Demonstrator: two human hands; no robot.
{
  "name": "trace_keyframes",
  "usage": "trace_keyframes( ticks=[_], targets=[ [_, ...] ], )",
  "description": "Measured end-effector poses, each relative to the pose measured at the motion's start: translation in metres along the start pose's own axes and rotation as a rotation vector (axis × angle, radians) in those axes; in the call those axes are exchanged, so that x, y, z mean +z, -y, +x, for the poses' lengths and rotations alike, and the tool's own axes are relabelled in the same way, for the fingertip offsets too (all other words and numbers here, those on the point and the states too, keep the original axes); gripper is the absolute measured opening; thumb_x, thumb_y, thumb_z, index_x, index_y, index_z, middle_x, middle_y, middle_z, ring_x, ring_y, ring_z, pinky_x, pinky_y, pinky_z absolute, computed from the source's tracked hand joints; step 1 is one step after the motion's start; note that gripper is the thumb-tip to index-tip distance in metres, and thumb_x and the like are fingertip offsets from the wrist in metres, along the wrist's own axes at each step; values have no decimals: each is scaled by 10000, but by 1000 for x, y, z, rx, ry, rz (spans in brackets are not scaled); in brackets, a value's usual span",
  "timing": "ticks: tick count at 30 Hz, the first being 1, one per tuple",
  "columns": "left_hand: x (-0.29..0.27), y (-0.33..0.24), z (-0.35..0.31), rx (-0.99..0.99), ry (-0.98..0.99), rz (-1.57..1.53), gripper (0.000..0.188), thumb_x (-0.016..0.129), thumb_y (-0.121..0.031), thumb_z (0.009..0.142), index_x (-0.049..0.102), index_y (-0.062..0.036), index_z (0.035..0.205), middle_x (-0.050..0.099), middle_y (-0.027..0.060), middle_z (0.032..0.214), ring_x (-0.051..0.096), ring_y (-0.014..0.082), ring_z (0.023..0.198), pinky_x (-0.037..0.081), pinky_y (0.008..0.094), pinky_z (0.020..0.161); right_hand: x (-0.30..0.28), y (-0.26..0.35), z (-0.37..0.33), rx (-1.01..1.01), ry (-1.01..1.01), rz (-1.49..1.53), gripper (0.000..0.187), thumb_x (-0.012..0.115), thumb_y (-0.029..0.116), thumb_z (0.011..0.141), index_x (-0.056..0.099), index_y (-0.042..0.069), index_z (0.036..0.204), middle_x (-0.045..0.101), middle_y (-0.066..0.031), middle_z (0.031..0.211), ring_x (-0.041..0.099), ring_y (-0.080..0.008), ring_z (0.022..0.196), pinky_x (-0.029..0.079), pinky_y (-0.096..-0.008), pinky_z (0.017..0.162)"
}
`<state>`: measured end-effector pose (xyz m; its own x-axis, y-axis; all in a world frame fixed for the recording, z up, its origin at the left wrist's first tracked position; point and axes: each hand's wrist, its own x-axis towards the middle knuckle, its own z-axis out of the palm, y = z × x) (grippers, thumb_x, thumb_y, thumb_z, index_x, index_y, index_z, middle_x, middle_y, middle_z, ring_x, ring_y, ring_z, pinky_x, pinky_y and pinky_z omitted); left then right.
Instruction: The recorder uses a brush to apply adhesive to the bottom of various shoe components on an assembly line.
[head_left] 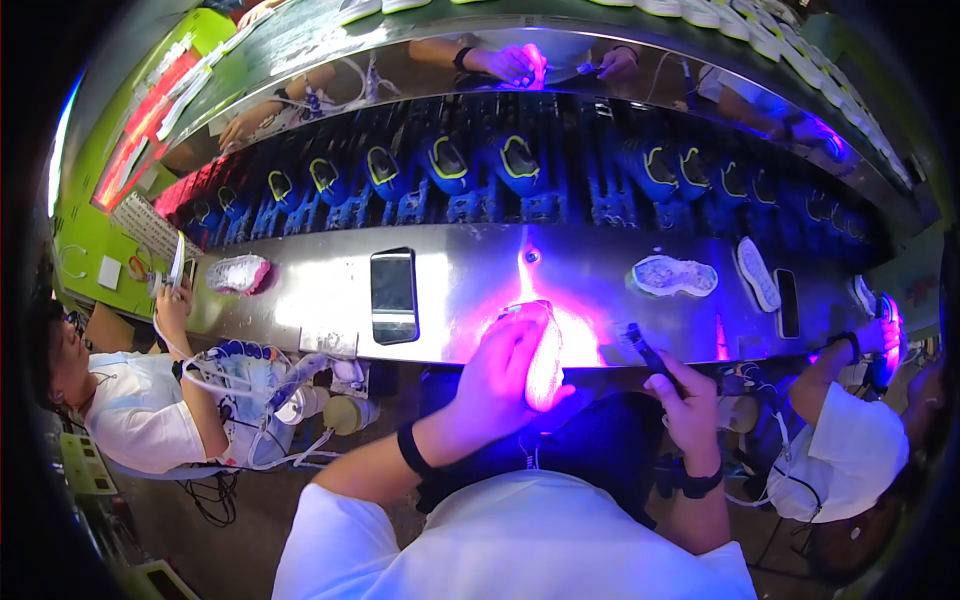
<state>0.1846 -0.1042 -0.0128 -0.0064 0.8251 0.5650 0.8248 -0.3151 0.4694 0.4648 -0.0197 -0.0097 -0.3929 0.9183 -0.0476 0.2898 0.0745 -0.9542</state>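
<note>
My left hand (497, 372) is closed around a shoe sole (545, 368), which stands on edge over the front of the metal bench (460, 262). Bright pink-violet light falls on the sole and washes out its surface. To the right, my right hand (690, 405) grips a dark-handled brush (651, 356). The brush head points up and left, apart from the sole. Beyond the brush, a pale sole (675, 276) lies flat on the bench, with a narrower sole (758, 275) to its right.
A phone (394, 296) lies left of centre, another phone (788, 303) at the right. Behind the bench, blue shoes (447, 168) line a dark conveyor. Co-workers sit on both sides: a person (150, 400) at left, another person (850, 445) at right. A sole (238, 274) lies at left.
</note>
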Motion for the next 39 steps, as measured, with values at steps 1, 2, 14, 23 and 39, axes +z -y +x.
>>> trace_keyframes(
  ticks=[1, 2, 14, 23, 39],
  targets=[
    [1, -2, -17, -26, 7, 18, 916, 898, -412, 701, 489, 43, 1382, 594, 246, 1293, 611, 413, 1173, 505, 524, 1019, 9, 6, 6, -1, 47, -106, 370, 708, 81, 929, 672, 16, 1292, 746, -131, 986, 703, -152, 883, 540, -317, 836],
    [3, -3, -29, -50, 14, 30, 899, 896, -398, 706, 495, 55, 1371, 593, 252, 1306, 606, 423, 1186, 488, 547, 1036, 18, 5, 13, 8, 61, -109, 370, 708, 81, 929, 672, 16, 1292, 746, -131, 986, 703, -152, 883, 540, -317, 836],
    [7, 25, -72, 49, 227, 83, 550, 708, -127, 800, 588, 73, 1298, 579, 245, 1390, 538, 399, 1347, 338, 585, 1172, 89, -35, 59, -25, 163, -182, 363, 708, 132, 953, 669, 25, 1298, 745, -141, 1066, 699, -181, 936, 531, -328, 853],
    [15, 44, -73, 82, 182, 1, 490, 697, -146, 824, 608, 46, 1266, 594, 240, 1375, 550, 395, 1335, 389, 595, 1140, 84, -50, -2, 247, 275, 122, 424, 731, 154, 954, 637, -26, 1326, 723, -85, 1163, 651, -132, 1026, 515, -307, 933],
    [16, 17, -41, 91, 276, 96, 504, 623, -159, 866, 578, 85, 1304, 574, 256, 1396, 537, 403, 1345, 339, 578, 1161, 42, -36, 6, 290, 384, 274, 405, 700, 103, 970, 628, -8, 1353, 682, 4, 934, 615, -82, 836, 514, -257, 788]
  ],
)
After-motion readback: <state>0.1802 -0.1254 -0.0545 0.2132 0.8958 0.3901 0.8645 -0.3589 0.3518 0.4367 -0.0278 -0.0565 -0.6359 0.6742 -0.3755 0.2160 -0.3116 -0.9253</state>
